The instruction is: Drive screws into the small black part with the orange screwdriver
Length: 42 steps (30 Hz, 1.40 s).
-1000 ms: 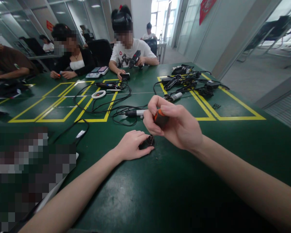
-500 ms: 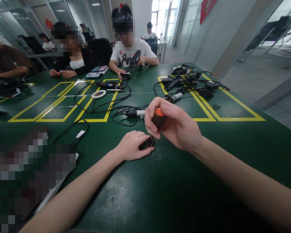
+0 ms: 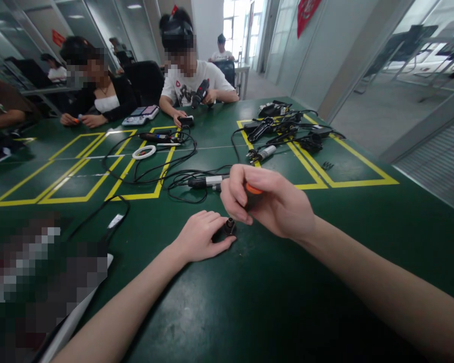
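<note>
My right hand (image 3: 270, 201) is closed around a screwdriver with an orange-capped black handle (image 3: 252, 190), held upright over a small dark round part (image 3: 229, 226) on the green table (image 3: 265, 302). My left hand (image 3: 199, 236) lies on the table with its fingers pressed against that part, holding it in place. The screwdriver's shaft is hidden behind my fingers.
A tangle of black cables and a black-and-silver tool (image 3: 206, 181) lies just beyond my hands. Farther right sits a pile of tools and chargers (image 3: 287, 128). A white ring (image 3: 144, 152) lies at the left. Three people sit along the far edge; one holds a black tool (image 3: 200, 94).
My right hand has turned on the screwdriver handle, so less of the orange cap shows. The view has shifted slightly; my left hand stays on the part.
</note>
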Available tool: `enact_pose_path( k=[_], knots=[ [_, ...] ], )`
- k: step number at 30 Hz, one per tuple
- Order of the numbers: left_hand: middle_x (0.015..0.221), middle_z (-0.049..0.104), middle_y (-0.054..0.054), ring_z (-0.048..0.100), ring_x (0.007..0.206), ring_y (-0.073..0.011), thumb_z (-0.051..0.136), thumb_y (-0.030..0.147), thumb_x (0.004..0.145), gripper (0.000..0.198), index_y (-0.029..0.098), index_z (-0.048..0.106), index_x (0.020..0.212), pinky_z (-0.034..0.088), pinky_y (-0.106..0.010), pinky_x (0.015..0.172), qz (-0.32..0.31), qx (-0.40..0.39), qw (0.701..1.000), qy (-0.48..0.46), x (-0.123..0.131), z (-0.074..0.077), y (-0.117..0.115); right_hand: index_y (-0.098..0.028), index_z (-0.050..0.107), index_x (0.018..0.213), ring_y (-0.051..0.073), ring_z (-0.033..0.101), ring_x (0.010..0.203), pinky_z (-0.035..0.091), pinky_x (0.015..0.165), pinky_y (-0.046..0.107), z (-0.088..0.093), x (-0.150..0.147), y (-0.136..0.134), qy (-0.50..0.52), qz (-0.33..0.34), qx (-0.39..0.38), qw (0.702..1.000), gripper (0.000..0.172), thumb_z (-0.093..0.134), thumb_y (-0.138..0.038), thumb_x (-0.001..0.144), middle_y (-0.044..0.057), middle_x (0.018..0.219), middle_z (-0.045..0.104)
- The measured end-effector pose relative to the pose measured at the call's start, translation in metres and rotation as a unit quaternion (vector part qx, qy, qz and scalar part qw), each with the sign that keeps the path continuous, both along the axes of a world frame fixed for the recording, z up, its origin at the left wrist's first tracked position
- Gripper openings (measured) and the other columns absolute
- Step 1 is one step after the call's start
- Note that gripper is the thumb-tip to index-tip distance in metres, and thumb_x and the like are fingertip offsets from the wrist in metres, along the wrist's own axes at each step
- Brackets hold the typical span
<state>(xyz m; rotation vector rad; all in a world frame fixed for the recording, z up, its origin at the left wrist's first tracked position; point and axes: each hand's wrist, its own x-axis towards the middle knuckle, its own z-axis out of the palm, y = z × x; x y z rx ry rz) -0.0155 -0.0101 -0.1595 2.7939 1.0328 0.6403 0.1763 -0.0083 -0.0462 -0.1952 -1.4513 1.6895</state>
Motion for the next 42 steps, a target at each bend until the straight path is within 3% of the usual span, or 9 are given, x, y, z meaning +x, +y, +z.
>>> enact_pose_path(
  k=[4, 9, 13, 16, 19, 23, 30, 36, 42],
  knots=[
    [0.086, 0.074, -0.007, 0.071, 0.082, -0.0225, 0.061, 0.047, 0.099, 0.03, 0.018, 0.07, 0.098, 0.054, -0.035, 0.075, -0.007, -0.002, 1.0, 0.003, -0.0005, 0.0001, -0.0003, -0.018, 0.058, 0.073, 0.01, 0.041, 0.053, 0.033, 0.049, 0.024, 0.0001, -0.0026, 0.0002, 0.001, -0.026, 0.003, 1.0, 0.04, 0.056, -0.044, 0.103, -0.003, 0.063, 0.049],
    [0.092, 0.075, -0.007, 0.072, 0.088, -0.0226, 0.06, 0.048, 0.1, 0.03, 0.019, 0.07, 0.103, 0.056, -0.036, 0.081, -0.003, -0.016, 1.0, 0.002, -0.0013, -0.0019, -0.0003, -0.021, 0.051, 0.085, 0.008, 0.031, 0.049, 0.027, 0.048, 0.023, -0.0053, -0.0046, -0.0027, 0.037, -0.012, -0.033, 0.999, 0.026, 0.056, -0.042, 0.1, -0.008, 0.058, 0.044],
    [0.09, 0.075, -0.007, 0.072, 0.085, -0.0226, 0.061, 0.047, 0.099, 0.03, 0.019, 0.07, 0.102, 0.055, -0.035, 0.078, -0.002, -0.008, 1.0, 0.006, 0.0001, -0.002, -0.0004, -0.021, 0.051, 0.087, 0.009, 0.04, 0.051, 0.032, 0.05, 0.023, -0.0057, -0.0035, -0.0017, 0.038, -0.025, -0.034, 0.998, 0.015, 0.057, -0.031, 0.097, -0.005, 0.064, 0.053],
    [0.088, 0.075, -0.007, 0.072, 0.082, -0.0231, 0.062, 0.047, 0.098, 0.03, 0.018, 0.07, 0.103, 0.054, -0.036, 0.076, 0.0, 0.001, 1.0, 0.005, 0.001, -0.0019, -0.0003, -0.017, 0.059, 0.08, 0.011, 0.05, 0.055, 0.038, 0.054, 0.026, -0.0037, -0.0036, 0.0, 0.032, -0.037, -0.025, 0.998, 0.025, 0.052, -0.032, 0.1, -0.001, 0.071, 0.057],
    [0.092, 0.076, -0.008, 0.073, 0.086, -0.0241, 0.062, 0.046, 0.098, 0.03, 0.018, 0.069, 0.102, 0.056, -0.037, 0.079, -0.004, -0.01, 1.0, 0.0, 0.0012, -0.0022, -0.0001, -0.017, 0.06, 0.076, 0.01, 0.043, 0.054, 0.033, 0.051, 0.025, -0.0021, -0.0039, 0.0002, 0.032, -0.04, -0.04, 0.998, 0.035, 0.047, -0.034, 0.104, -0.002, 0.064, 0.049],
    [0.094, 0.076, -0.009, 0.074, 0.089, -0.0245, 0.062, 0.046, 0.098, 0.029, 0.018, 0.069, 0.101, 0.057, -0.038, 0.083, -0.006, -0.028, 1.0, -0.002, 0.0012, -0.0024, 0.0002, -0.02, 0.054, 0.085, 0.009, 0.032, 0.049, 0.027, 0.048, 0.023, -0.0027, -0.0029, -0.0005, 0.039, -0.034, -0.046, 0.998, 0.024, 0.055, -0.04, 0.099, -0.007, 0.06, 0.045],
    [0.091, 0.075, -0.009, 0.073, 0.085, -0.0245, 0.06, 0.047, 0.099, 0.031, 0.017, 0.07, 0.101, 0.057, -0.038, 0.08, -0.001, -0.021, 1.0, 0.007, 0.0015, -0.0018, 0.0006, -0.019, 0.056, 0.076, 0.012, 0.046, 0.053, 0.037, 0.052, 0.027, -0.0018, -0.0026, 0.0001, 0.01, -0.045, -0.01, 0.999, 0.028, 0.054, -0.037, 0.098, -0.002, 0.063, 0.054],
    [0.093, 0.075, -0.008, 0.073, 0.09, -0.0231, 0.061, 0.047, 0.099, 0.029, 0.019, 0.069, 0.104, 0.057, -0.038, 0.085, -0.003, -0.034, 0.999, 0.004, 0.0012, -0.0026, 0.0008, -0.02, 0.056, 0.085, 0.01, 0.035, 0.048, 0.029, 0.049, 0.025, -0.0019, -0.0032, -0.0035, 0.028, -0.044, -0.037, 0.998, 0.021, 0.055, -0.039, 0.095, -0.006, 0.057, 0.048],
    [0.09, 0.075, -0.007, 0.072, 0.085, -0.0235, 0.062, 0.047, 0.098, 0.029, 0.018, 0.069, 0.1, 0.055, -0.036, 0.08, 0.001, -0.021, 1.0, 0.008, 0.0022, -0.0027, 0.0012, -0.02, 0.056, 0.079, 0.011, 0.044, 0.052, 0.035, 0.052, 0.026, -0.0023, -0.0045, -0.0019, 0.016, -0.054, -0.034, 0.998, 0.024, 0.055, -0.035, 0.097, -0.002, 0.065, 0.055]
  ],
)
